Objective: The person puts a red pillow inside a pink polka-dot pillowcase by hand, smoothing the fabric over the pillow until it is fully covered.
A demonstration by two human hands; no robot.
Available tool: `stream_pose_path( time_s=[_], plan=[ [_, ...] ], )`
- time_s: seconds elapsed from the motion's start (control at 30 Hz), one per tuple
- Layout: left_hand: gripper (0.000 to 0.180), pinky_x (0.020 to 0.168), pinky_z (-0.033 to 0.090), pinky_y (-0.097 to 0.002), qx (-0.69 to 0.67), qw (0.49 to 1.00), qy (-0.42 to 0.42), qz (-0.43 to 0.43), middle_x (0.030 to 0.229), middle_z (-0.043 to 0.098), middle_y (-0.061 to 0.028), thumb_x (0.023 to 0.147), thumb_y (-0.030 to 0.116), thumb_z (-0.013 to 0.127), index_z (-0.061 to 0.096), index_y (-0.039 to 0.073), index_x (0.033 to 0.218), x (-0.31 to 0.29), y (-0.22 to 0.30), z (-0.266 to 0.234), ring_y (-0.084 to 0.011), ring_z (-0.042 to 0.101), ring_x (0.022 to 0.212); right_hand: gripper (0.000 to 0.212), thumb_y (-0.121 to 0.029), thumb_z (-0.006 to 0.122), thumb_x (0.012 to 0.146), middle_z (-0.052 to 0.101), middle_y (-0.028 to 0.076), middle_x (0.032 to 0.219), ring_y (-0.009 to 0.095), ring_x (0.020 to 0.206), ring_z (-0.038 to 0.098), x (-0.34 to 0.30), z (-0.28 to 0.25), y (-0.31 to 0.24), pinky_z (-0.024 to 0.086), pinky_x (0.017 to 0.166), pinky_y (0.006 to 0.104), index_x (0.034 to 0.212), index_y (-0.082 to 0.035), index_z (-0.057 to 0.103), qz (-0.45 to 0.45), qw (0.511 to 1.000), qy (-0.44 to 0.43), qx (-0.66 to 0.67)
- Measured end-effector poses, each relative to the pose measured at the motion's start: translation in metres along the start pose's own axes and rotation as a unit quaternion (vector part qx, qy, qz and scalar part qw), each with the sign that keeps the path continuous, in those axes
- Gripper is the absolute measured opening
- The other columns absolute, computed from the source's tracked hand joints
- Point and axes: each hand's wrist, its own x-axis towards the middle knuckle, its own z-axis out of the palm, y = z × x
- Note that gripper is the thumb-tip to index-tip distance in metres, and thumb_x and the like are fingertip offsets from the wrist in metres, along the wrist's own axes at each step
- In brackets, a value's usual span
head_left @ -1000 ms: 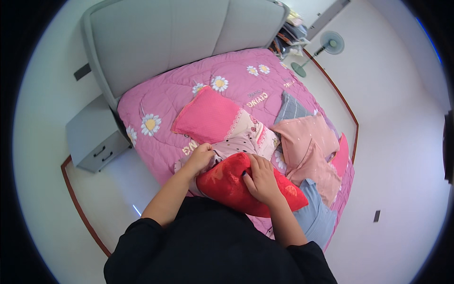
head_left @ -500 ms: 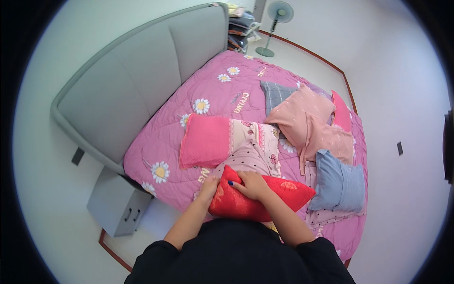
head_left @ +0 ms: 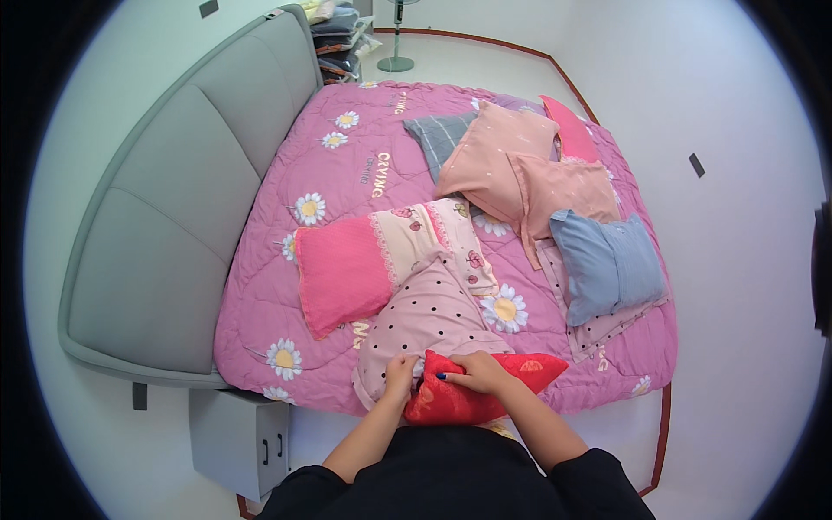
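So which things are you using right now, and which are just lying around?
In use: red cushion; right hand, gripping it; left hand, at its left end.
Just around: polka-dot pillow just beyond the hands; pink-and-cream pillow; blue pillow; peach pillows; grey white-lined pillow; daisy quilt; nightstand; pedestal fan.

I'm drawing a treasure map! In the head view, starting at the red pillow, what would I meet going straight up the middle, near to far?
Red pillow → pale pink dotted pillow → pink-and-cream pillow → grey lined pillow → green fan base.
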Motion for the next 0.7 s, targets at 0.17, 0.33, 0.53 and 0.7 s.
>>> stream_pose_path(
  time_s=[0.17, 0.33, 0.53, 0.7],
  plan=[
    [0.019, 0.05, 0.038, -0.0354, 0.307, 0.887, 0.08, 0.334, 0.053, 0.047, -0.0125, 0.074, 0.013, 0.056, 0.047, 0.0, 0.064, -0.006, 0.032, 0.058, -0.023, 0.047, 0.049, 0.041, -0.045, 0.052, 0.081, 0.061, 0.02, 0.082, 0.036, 0.078, 0.058, -0.009, -0.018, 0.003, 0.044, 0.07, 0.0417, 0.093, -0.006, 0.06, 0.021, 0.999, -0.011, 0.039],
    [0.018, 0.054, 0.04, -0.0404, 0.412, 0.832, 0.105, 0.357, 0.062, 0.051, -0.0177, 0.071, 0.014, 0.058, 0.046, 0.0, 0.068, -0.043, 0.049, 0.076, -0.0347, 0.05, 0.057, 0.041, -0.044, 0.049, 0.083, 0.061, 0.021, 0.085, 0.035, 0.082, 0.059, -0.005, -0.011, 0.019, 0.044, 0.072, 0.0414, 0.096, -0.007, 0.061, 0.047, 0.996, -0.06, 0.039],
    [0.016, 0.058, 0.042, -0.0414, 0.534, 0.697, 0.046, 0.477, 0.064, 0.049, -0.0141, 0.066, 0.011, 0.061, 0.047, 0.004, 0.065, -0.074, 0.029, 0.082, -0.0311, 0.052, 0.065, 0.041, -0.043, 0.048, 0.08, 0.061, 0.021, 0.082, 0.037, 0.08, 0.058, -0.006, 0.001, 0.03, 0.045, 0.07, 0.044, 0.088, -0.005, 0.061, 0.005, 0.997, -0.078, -0.023],
    [0.015, 0.057, 0.042, -0.0402, 0.546, 0.646, 0.04, 0.532, 0.065, 0.05, -0.012, 0.067, 0.01, 0.06, 0.047, 0.005, 0.064, -0.087, 0.027, 0.111, -0.031, 0.051, 0.064, 0.034, -0.035, 0.051, 0.075, 0.061, 0.02, 0.079, 0.037, 0.077, 0.058, -0.012, -0.028, 0.036, 0.045, 0.07, 0.0446, 0.082, -0.004, 0.061, -0.02, 0.998, -0.032, -0.046]
  ],
)
